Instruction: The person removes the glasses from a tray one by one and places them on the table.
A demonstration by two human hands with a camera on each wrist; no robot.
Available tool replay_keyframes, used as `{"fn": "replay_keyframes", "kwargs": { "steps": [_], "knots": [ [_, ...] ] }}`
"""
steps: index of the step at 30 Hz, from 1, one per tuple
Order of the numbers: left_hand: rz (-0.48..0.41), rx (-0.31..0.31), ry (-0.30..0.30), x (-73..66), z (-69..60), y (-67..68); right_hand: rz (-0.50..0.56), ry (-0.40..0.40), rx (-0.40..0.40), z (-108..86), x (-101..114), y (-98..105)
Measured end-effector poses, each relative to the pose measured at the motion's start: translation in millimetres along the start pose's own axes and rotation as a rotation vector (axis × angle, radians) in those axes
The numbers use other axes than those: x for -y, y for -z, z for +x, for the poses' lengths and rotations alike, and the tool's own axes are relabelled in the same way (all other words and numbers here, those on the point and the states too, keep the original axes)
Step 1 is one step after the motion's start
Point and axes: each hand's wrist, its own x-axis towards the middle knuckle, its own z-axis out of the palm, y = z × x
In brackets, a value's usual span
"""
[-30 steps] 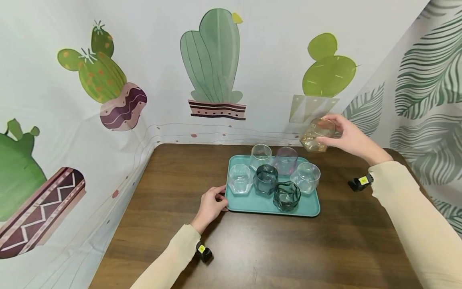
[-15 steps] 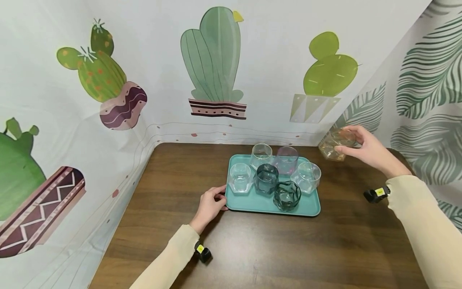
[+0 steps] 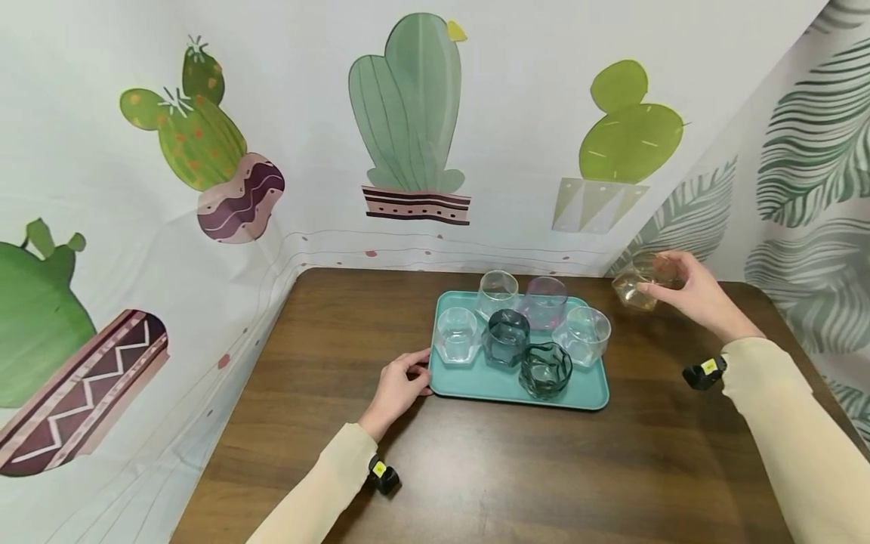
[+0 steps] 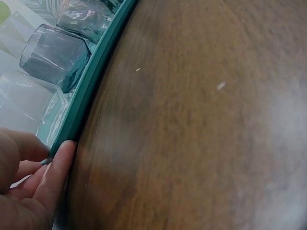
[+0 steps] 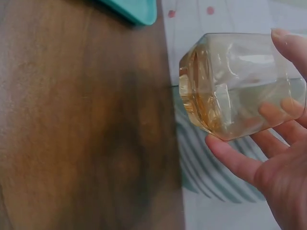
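Note:
Fingers of my right hand (image 3: 695, 293) curl round an amber glass (image 3: 639, 287), held tilted near the table's back right; the right wrist view shows its faceted base off the tabletop. At its left end, the turquoise tray (image 3: 469, 385) is pinched at the edge by my left hand (image 3: 397, 387). Several tumblers stand on the tray: a clear glass (image 3: 457, 340), a smoky blue glass (image 3: 506, 340), a wavy dark green glass (image 3: 546, 372), another clear glass (image 3: 586, 336), a pinkish glass (image 3: 546, 302) and a faintly tinted glass (image 3: 498, 291) behind.
The brown wooden table (image 3: 544, 468) runs up to a white cloth backdrop (image 3: 516, 151) printed with cacti and leaves. Bare wood lies between the tray and my right hand. Each wrist wears a small black camera (image 3: 704, 373).
My right hand has carried the amber glass to the right and lowered it toward the tabletop. The left hand keeps its place at the tray, and the glasses there have not moved.

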Motion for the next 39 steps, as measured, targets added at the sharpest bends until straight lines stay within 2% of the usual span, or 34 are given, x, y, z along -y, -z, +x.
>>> {"fn": "replay_keyframes", "kwargs": {
  "steps": [7, 14, 39],
  "knots": [
    [-0.008, 0.005, -0.003, 0.6, -0.1, -1.3, 0.016, -0.031, -0.037, 7.5, -17.3, -16.6],
    [0.005, -0.011, -0.008, 0.5, 0.7, -2.4, 0.032, -0.05, -0.049, 11.4, -24.8, -27.3],
    [-0.009, -0.013, -0.012, 2.8, 0.7, -1.2, 0.078, -0.083, -0.067, 17.0, -32.0, -36.3]
  ]
}}
